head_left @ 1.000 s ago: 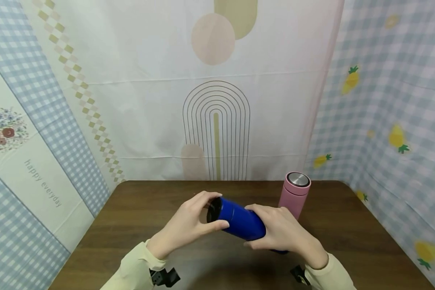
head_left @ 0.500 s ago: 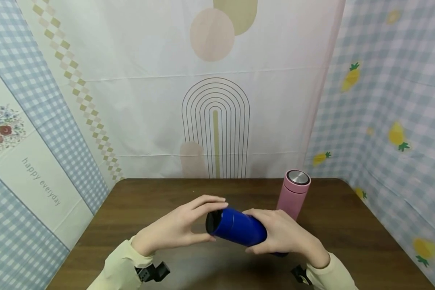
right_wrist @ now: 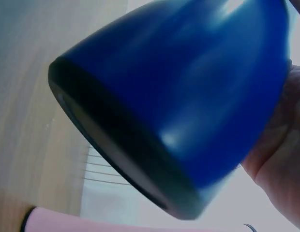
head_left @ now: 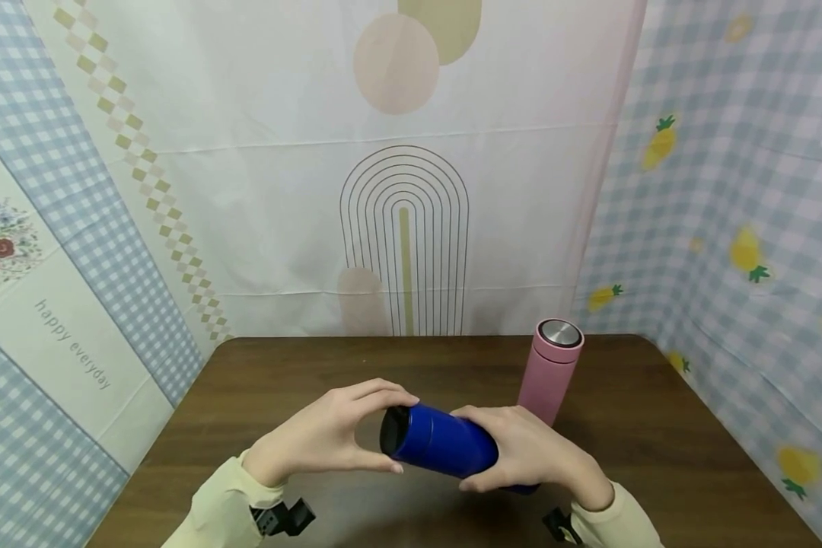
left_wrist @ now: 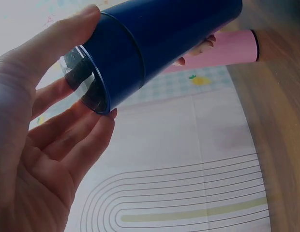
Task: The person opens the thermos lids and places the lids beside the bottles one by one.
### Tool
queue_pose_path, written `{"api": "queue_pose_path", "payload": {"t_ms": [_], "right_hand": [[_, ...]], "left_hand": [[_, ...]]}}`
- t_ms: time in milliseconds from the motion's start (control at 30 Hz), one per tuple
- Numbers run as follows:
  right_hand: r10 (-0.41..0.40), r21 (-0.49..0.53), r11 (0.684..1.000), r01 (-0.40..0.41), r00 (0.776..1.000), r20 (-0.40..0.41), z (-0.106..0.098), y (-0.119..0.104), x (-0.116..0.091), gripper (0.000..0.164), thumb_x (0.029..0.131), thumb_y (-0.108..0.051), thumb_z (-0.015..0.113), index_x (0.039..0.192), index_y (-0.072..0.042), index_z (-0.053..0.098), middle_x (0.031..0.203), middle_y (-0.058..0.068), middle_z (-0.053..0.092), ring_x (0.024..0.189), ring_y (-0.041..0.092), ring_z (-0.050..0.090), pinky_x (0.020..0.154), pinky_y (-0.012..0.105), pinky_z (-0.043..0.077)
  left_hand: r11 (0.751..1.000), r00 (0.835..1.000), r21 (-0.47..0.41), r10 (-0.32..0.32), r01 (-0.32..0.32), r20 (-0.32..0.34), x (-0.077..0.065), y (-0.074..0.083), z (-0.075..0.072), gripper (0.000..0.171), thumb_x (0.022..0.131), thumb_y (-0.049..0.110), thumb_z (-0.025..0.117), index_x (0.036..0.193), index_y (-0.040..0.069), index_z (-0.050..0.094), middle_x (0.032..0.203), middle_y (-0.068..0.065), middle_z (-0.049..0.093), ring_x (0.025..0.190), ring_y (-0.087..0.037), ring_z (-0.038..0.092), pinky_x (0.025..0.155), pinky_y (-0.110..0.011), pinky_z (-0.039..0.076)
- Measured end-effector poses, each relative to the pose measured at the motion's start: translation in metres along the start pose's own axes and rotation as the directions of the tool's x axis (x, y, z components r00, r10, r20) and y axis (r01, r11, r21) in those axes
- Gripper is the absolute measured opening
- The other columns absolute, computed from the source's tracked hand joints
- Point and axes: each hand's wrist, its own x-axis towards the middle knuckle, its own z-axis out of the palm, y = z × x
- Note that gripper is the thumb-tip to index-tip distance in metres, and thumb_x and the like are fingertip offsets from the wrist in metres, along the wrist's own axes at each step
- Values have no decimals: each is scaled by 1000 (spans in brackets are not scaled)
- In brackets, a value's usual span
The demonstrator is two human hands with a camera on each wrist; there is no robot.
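A blue thermos bottle (head_left: 448,440) is held tilted above the table, its dark-topped lid (head_left: 411,432) toward the left. My right hand (head_left: 530,449) grips the lower body, with the black-edged base (right_wrist: 121,140) showing in the right wrist view. Around the lid end, my left hand (head_left: 339,435) has its thumb on one side and fingers on the other. The left wrist view shows the thumb tip on the lid and a fingertip (left_wrist: 109,118) at its rim. Just behind the right hand stands a pink thermos bottle (head_left: 548,377) with a silver top, its lower part partly hidden.
The dark wooden table (head_left: 301,365) has rounded far corners. A white patterned cloth (head_left: 274,228) hangs behind it, and blue checked cloths hang at both sides. Black wrist cameras (head_left: 282,519) sit on both cream sleeves.
The left hand loosened and shifted on the lid, its fingers drawing back and then coming in around it again. The blue bottle has dropped slightly in view; the right hand keeps its grip.
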Motion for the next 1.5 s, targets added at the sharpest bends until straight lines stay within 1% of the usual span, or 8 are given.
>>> {"api": "queue_pose_path", "payload": {"t_ms": [467, 633, 900, 1133, 1267, 1400, 1433, 1500], "right_hand": [[16, 62, 998, -19, 998, 53, 12, -1, 1, 73, 79, -61, 77, 138, -23, 56, 117, -6, 67, 94, 7, 64, 76, 33, 55], [39, 66, 997, -43, 997, 69, 13, -1, 0, 74, 80, -63, 75, 139, -22, 56, 118, -6, 67, 95, 7, 63, 77, 34, 55], [35, 19, 999, -35, 999, 31, 16, -1, -1, 75, 79, -64, 76, 137, -20, 57, 116, -5, 68, 94, 8, 63, 76, 33, 55], [40, -25, 999, -40, 999, -3, 15, -2, -1, 77, 79, -66, 75, 137, -19, 57, 118, -4, 68, 93, 9, 64, 76, 34, 56], [47, -33, 998, -48, 999, -14, 15, -3, 0, 78, 79, -67, 74, 137, -18, 58, 118, -4, 68, 93, 9, 64, 75, 34, 56], [55, -30, 998, -56, 998, -18, 16, -3, 0, 79, 79, -68, 74, 137, -17, 58, 117, -4, 68, 92, 8, 64, 75, 34, 56], [58, -32, 998, -59, 998, -21, 16, -3, 1, 79, 79, -69, 73, 137, -17, 58, 117, -4, 68, 91, 8, 64, 74, 33, 56], [70, -37, 997, -70, 997, -26, 16, -3, 1, 79, 79, -69, 74, 137, -18, 58, 117, -4, 68, 91, 8, 64, 74, 34, 56]], "left_hand": [[1000, 999, 28, 6, -5, -44, -8, -2, 5, 67, 79, 42, 86, 133, 11, 59, 124, 4, 63, 106, -8, 65, 87, -25, 55], [998, 996, -2, -65, 65, -62, -11, -1, 8, 66, 79, 45, 86, 132, 14, 60, 121, 5, 64, 103, -7, 65, 84, -31, 57], [979, 973, -14, -203, 202, -110, -13, 1, 14, 60, 79, 49, 85, 125, 16, 65, 110, 9, 66, 93, -5, 66, 80, -26, 57], [929, 915, -42, -370, 368, -162, -9, 8, 22, 55, 77, 57, 82, 115, 19, 68, 96, 13, 66, 83, -1, 63, 74, -22, 56], [872, 856, -84, -489, 482, -167, -5, 10, 24, 54, 76, 58, 83, 110, 19, 69, 90, 14, 67, 79, 0, 63, 71, -23, 56], [807, 797, -131, -590, 576, -129, -3, 8, 23, 52, 77, 60, 80, 108, 19, 70, 90, 12, 68, 77, -1, 63, 70, -24, 56], [795, 788, -139, -605, 590, -116, -3, 7, 23, 53, 78, 61, 79, 109, 19, 70, 91, 12, 68, 78, -2, 64, 71, -25, 56], [789, 786, -143, -611, 597, -90, -3, 6, 23, 55, 80, 62, 77, 113, 18, 69, 95, 10, 69, 82, -3, 65, 74, -27, 57]]}}
